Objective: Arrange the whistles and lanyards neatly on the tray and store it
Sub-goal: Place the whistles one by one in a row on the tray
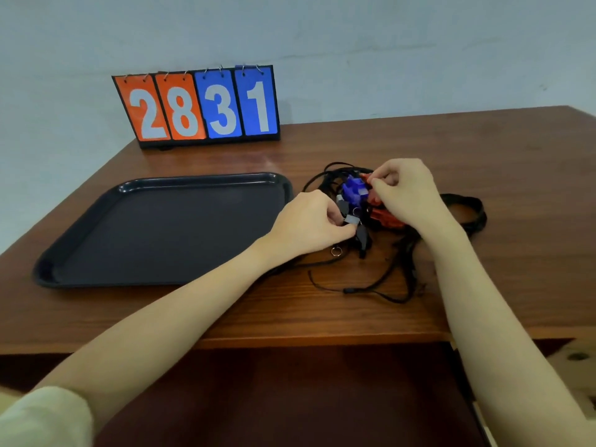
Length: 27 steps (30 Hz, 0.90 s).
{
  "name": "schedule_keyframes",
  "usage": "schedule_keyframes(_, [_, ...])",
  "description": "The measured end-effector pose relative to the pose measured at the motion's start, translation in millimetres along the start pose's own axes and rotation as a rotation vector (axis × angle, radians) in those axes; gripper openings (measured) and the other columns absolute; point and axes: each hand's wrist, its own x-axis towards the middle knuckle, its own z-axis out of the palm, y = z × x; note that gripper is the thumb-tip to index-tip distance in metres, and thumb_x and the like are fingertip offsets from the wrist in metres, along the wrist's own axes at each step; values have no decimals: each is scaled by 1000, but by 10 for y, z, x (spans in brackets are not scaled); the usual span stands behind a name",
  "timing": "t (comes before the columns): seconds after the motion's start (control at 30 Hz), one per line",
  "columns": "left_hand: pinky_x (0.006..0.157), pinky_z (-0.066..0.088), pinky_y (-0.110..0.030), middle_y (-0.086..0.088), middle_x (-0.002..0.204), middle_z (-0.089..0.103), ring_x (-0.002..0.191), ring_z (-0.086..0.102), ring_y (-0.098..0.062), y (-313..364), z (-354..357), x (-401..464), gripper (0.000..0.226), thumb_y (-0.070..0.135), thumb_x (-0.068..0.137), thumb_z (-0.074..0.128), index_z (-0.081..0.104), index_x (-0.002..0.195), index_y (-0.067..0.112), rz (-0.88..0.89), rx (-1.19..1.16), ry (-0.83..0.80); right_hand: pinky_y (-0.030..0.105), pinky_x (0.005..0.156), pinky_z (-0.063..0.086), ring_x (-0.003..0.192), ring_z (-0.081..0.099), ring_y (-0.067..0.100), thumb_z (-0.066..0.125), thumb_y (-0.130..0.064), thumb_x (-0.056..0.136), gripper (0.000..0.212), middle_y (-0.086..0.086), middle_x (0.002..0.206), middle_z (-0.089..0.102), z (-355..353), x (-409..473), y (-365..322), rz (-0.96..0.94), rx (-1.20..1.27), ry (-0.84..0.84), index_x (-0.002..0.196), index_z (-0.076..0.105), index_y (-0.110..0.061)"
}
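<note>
Brown wood is showing as the surface of the table (387, 143), which is being backed by a pale wall. With the tray (96, 227) taken as the landmark, everything else is being placed from it. A cream sleeve (42, 417) is being seen at the near left, well below the tray's front rim. The tray itself, dark and shallow, is lying flat on the left half of the table with nothing being carried in it. Behind its far rim, a flip scoreboard (196, 108) is being stood upright against the wall, with 28 being shown on orange cards and 31 on blue.

Just right of the tray's right rim, the left hand (309, 221) is being held with curled fingers, and a black whistle (350, 217) is being pinched at its fingertips. A small metal ring (336, 251) is lying just below that hand. Further right of the tray, a heap of blue whistles (353, 190) and red whistles (387, 217) is being tangled with black lanyards (464, 214), all off the tray on the bare wood. The right hand (409, 191) is being closed over this heap, fingers bent, with a red piece being pinched at the top of the pile. Loose cords are being trailed toward the table's front edge.
</note>
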Motion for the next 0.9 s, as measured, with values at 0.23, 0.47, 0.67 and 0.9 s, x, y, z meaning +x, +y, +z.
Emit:
schedule_keyframes(0.23, [66, 50, -24, -2, 70, 72, 62, 58, -4, -109, -178, -53, 17, 32, 82, 67, 76, 74, 20, -139, -284, 149, 28, 61, 47, 70, 66, 26, 54, -16, 90, 23, 15, 74, 70, -169, -66, -94, 53, -183, -134, 80, 70, -3])
schedule_keyframes(0.47, [63, 49, -20, 2, 83, 71, 69, 64, -3, -265, -537, -176, 19, 27, 92, 60, 74, 93, 15, -219, -478, 98, 30, 63, 45, 65, 57, 20, 60, -41, 88, 35, 4, 66, 57, 48, -355, -264, 19, -518, -362, 77, 61, -8])
schedule_keyframes(0.67, [75, 59, -28, -5, 94, 76, 88, 72, -17, -543, -819, -380, 22, 24, 93, 59, 70, 107, 10, -281, -724, 1, 40, 76, 56, 76, 64, 25, 70, -38, 81, 29, 5, 75, 62, 153, -475, -467, 40, -619, -391, 76, 59, -12])
schedule_keyframes(0.9, [71, 56, -26, -3, 94, 76, 86, 73, -15, -1025, -1234, -596, 20, 23, 94, 58, 68, 107, 13, -392, -764, 125, 35, 76, 52, 82, 60, 16, 62, -34, 88, 24, -2, 85, 63, 276, -595, -831, -131, -296, -125, 99, 60, -14])
